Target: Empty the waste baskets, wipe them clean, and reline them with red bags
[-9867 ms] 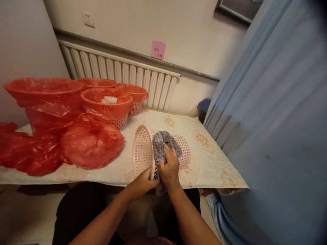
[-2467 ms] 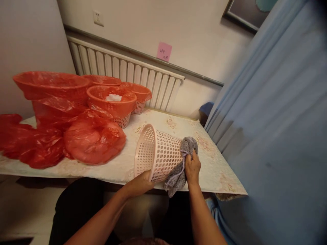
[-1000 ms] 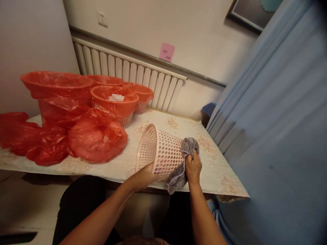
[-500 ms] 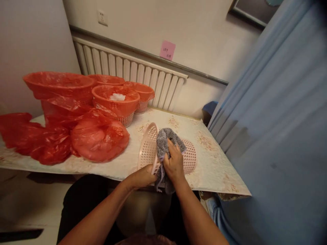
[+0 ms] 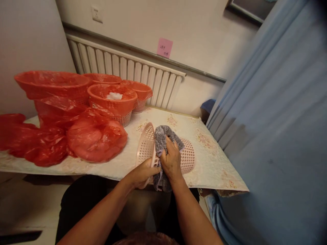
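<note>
A pale pink plastic wastebasket (image 5: 188, 156) with a perforated wall lies on its side on the table, its mouth turned left. My left hand (image 5: 144, 173) grips the rim at the near side, thumb on the outside. A grey cloth (image 5: 165, 135) is draped over the basket's wall just behind the rim and hangs down its near side. My right hand (image 5: 171, 160) is closed on this cloth and presses it against the basket. Part of the wall is hidden under the cloth and the hand.
Several wastebaskets lined with red bags, one lined basket (image 5: 112, 105) holding white paper, stand at the left. Filled red plastic bags (image 5: 97, 139) lie before them. A flowered tablecloth (image 5: 217, 166) covers the table. A blue curtain (image 5: 263, 129) hangs at the right; a radiator (image 5: 122, 64) is behind.
My left hand has shifted slightly on the rim, its thumb now reaching further over the outside against the cloth. The right hand stays on the cloth. The view has shifted slightly.
</note>
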The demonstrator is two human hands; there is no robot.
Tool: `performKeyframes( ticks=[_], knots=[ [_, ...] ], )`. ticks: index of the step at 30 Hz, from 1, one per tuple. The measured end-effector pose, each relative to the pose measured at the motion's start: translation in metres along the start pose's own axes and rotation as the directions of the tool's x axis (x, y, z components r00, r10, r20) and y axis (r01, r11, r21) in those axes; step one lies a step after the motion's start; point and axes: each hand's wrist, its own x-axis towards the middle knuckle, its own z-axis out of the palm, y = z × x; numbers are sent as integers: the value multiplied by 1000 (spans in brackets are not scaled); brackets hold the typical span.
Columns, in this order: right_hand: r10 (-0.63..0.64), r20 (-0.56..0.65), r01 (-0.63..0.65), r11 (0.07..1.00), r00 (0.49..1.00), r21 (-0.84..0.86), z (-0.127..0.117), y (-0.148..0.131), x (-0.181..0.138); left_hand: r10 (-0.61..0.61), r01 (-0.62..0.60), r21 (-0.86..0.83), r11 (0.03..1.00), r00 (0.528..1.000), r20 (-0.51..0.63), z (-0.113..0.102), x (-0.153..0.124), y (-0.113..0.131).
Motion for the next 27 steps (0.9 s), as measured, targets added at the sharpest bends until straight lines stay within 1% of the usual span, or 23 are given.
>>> performKeyframes(
  ticks=[2, 3, 5, 7, 9, 11, 12, 14, 15, 16, 18, 20, 22, 24, 27],
  knots=[
    [16, 1, -16, 1000, 1000, 13, -4, 10, 1, 29, -30, -27, 999, 999, -16, 7, 2, 5],
    [45, -5, -45, 999, 999, 12, -7, 18, 2, 35, -35, -26, 999, 999, -14, 9, 2, 7],
    [148, -39, -148, 989, 988, -17, -15, 41, 5, 25, -25, -31, 999, 1000, 18, 11, 1, 8],
    [261, -89, -267, 961, 961, -68, -23, 69, 4, 20, -18, -38, 999, 998, 58, 9, -1, 6],
    [329, -127, -343, 933, 936, -107, -31, 94, -2, 35, -32, -41, 999, 996, 86, 7, -1, 3],
    [386, -171, -408, 906, 906, -115, -35, 110, -12, 66, -62, -45, 997, 993, 94, 3, 0, 0],
    [414, -199, -440, 891, 888, -110, -36, 113, -19, 75, -72, -42, 997, 992, 97, 2, 1, -1],
    [442, -266, -480, 872, 857, -99, -32, 110, -35, 77, -75, -19, 997, 991, 111, -2, 2, -2],
    [434, -297, -479, 873, 850, -95, -29, 103, -44, 71, -72, 0, 997, 990, 121, -3, 2, -2],
    [411, -316, -459, 884, 855, -93, -24, 94, -51, 63, -66, 21, 998, 989, 131, -5, 2, -2],
    [324, -292, -364, 927, 900, -91, -15, 70, -64, 37, -46, 57, 997, 989, 141, -8, 2, -3],
    [203, -199, -222, 972, 959, -77, -7, 45, -69, 10, -21, 90, 996, 992, 128, -12, 2, -5],
    [81, -107, -86, 995, 991, -48, -3, 24, -65, -26, 11, 126, 992, 993, 116, -17, 2, -9],
    [-5, -63, 3, 1000, 998, -19, -3, 11, -52, -57, 33, 187, 982, 991, 124, -22, 2, -14],
    [-49, -14, 49, 999, 999, 13, -7, 3, -25, -59, 11, 288, 958, 986, 157, -27, 1, -19]
  ],
)
